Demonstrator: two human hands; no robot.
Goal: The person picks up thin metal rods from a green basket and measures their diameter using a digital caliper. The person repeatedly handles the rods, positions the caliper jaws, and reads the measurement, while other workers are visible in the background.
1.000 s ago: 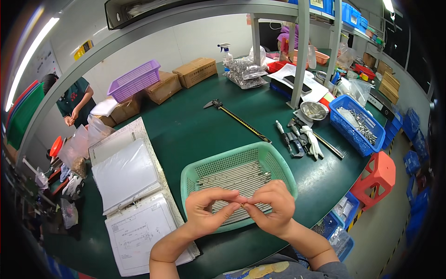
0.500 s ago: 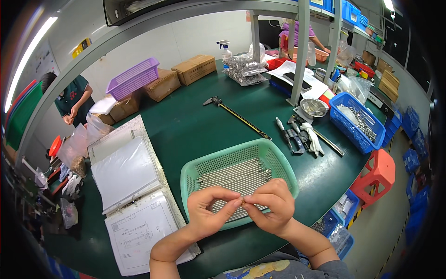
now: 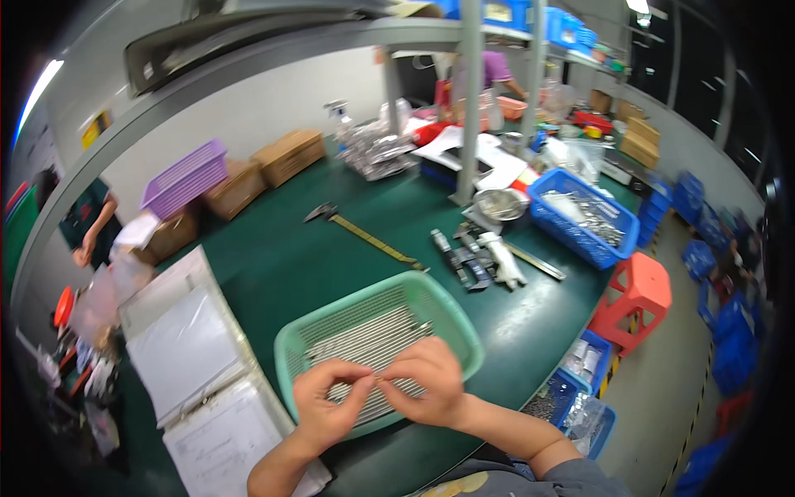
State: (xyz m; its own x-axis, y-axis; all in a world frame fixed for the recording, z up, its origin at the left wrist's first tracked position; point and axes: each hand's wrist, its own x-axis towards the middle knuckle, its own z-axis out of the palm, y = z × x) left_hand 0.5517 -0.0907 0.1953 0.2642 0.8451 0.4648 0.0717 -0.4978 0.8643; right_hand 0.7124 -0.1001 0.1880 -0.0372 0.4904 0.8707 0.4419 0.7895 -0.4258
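Observation:
Above a green perforated basket [image 3: 290, 352], my left hand [image 3: 331, 399] and my right hand [image 3: 426, 383] meet, thumbs and forefingers pinched together. Between the fingertips sits something tiny and brownish-gold, too small and blurred to name. Thin metal rods [image 3: 364, 341] lie side by side in the basket beneath my hands, which partly hide them. Left of the basket an open ring binder [image 3: 195, 348] with sheets in plastic sleeves lies on the table.
Beyond the basket lie calipers [image 3: 373, 238], micrometers [image 3: 464, 263] and a white glove [image 3: 503, 261]. A blue basket [image 3: 580, 240] of metal parts stands right, near a metal bowl [image 3: 499, 205]. A red stool [image 3: 631, 302] and blue bins stand beside the table. Co-workers are at the far left and back.
The view has swung to the right, so the scene sits further left and is blurred. Both hands keep their pinch together over the basket.

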